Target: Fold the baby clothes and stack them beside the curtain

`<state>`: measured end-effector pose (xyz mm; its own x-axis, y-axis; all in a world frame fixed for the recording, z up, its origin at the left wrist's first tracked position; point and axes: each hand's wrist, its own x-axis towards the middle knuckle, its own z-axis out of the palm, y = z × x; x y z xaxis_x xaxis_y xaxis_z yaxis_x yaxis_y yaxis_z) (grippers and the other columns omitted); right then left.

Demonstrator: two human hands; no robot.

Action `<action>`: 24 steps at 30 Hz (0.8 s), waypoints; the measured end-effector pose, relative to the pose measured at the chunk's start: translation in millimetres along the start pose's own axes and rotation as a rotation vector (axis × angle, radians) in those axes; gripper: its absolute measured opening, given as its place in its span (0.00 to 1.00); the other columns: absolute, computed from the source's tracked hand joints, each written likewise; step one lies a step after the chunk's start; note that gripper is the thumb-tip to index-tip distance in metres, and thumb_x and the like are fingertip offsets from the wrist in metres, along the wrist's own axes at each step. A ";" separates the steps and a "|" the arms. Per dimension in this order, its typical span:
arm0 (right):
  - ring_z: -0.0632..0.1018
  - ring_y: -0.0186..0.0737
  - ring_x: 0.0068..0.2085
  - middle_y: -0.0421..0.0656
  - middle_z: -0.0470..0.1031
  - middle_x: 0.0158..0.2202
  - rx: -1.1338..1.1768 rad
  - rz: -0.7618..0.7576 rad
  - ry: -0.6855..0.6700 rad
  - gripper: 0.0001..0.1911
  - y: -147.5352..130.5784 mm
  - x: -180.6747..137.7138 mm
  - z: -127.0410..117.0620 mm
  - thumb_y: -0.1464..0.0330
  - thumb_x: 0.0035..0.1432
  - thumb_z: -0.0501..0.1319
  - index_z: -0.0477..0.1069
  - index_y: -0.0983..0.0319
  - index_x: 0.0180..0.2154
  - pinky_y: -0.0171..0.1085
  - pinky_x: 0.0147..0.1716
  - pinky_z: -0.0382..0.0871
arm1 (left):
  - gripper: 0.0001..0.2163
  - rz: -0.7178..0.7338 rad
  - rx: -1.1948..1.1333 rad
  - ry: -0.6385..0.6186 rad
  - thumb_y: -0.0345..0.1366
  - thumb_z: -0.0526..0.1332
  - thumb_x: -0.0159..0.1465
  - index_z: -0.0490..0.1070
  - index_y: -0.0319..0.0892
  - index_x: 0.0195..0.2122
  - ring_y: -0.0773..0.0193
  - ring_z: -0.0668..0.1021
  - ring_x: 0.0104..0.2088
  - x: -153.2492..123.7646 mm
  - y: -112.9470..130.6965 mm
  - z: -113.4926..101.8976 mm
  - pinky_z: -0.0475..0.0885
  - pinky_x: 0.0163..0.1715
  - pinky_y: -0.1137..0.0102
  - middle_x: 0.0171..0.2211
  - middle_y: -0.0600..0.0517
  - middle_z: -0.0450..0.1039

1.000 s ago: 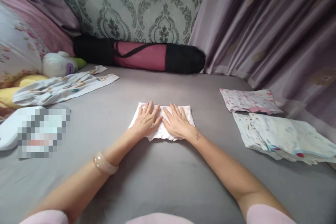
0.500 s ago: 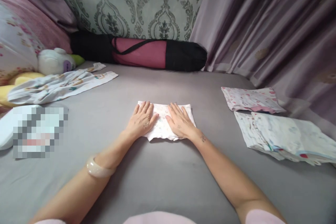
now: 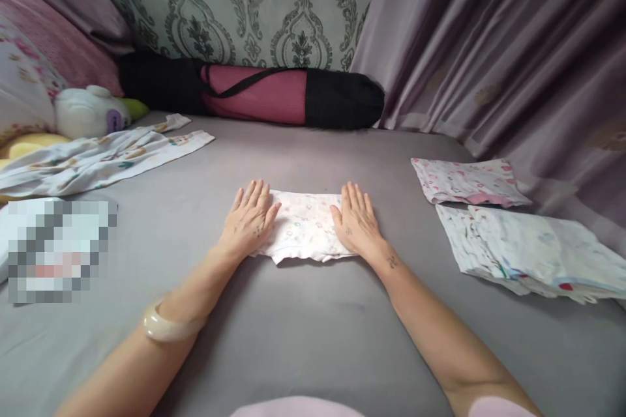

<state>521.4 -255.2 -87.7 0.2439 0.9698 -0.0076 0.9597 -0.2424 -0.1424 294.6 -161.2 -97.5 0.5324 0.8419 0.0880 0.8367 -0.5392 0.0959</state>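
A white folded garment with a small pastel print lies flat on the grey bed sheet in front of me. Its near edge is wavy. My left hand rests palm down over its left edge, fingers stretched out and pointing away. Over the right edge lies my right hand, likewise flat with the fingers extended. Neither hand grips the cloth; both touch it from above. The garment's two side edges are partly hidden under the hands.
To the right lie a pink-patterned folded garment and a stack of folded white clothes. At left are a spread printed garment, a white plush toy and a blurred-out object. A black and maroon long bag lies along the wall.
My hands have slid apart across the garment, the left one to the left and the right one to the right, uncovering more of its middle. The view has shifted slightly.
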 end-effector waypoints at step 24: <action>0.50 0.45 0.71 0.50 0.49 0.71 0.033 -0.303 -0.095 0.32 -28.7 -4.3 3.0 0.61 0.70 0.39 0.50 0.71 0.69 0.47 0.70 0.38 | 0.21 -0.288 -0.560 0.308 0.38 0.45 0.70 0.69 0.40 0.57 0.55 0.71 0.61 10.1 -16.0 -7.6 0.62 0.62 0.57 0.58 0.44 0.72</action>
<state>492.3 -252.3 -86.5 -0.0684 0.9963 -0.0520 0.9811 0.0577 -0.1845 285.6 -144.2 -90.7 0.1696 0.9529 0.2514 0.7032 -0.2957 0.6466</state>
